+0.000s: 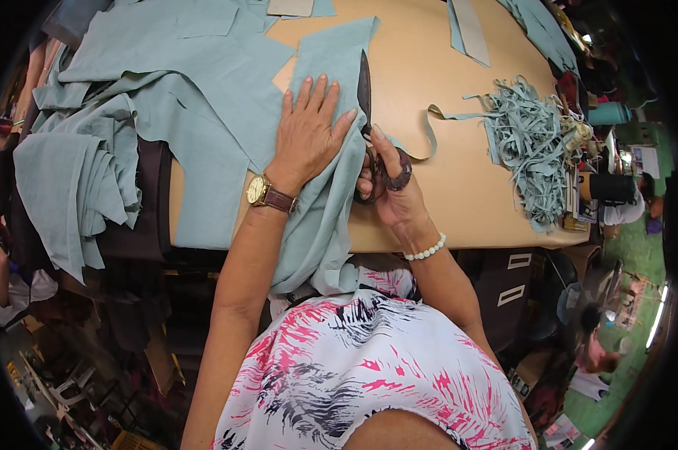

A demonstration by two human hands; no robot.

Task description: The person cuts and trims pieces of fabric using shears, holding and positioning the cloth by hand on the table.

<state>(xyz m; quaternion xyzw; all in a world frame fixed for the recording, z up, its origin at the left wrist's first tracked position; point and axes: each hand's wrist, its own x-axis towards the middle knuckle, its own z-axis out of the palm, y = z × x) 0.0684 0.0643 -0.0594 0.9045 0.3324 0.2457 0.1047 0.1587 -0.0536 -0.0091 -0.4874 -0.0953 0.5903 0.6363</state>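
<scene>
My left hand (309, 133) lies flat, fingers spread, on a piece of pale blue-green fabric (330, 56) that runs over the table and hangs off its near edge. Just to its right, my right hand (393, 176) grips a pair of dark scissors (364, 94) by the handles, with the thumb and fingers through the loops. The blades point away from me along the right edge of the fabric. From beside the scissors a thin fabric strip (432, 135) curls off to the right.
The tan table (459, 195) carries wide layers of the same fabric (181, 45) at left, with a folded stack (69, 187) draped over its left edge. A heap of narrow fabric offcuts (526, 142) lies at right. A grey-beige pattern piece (470, 34) rests at the far side.
</scene>
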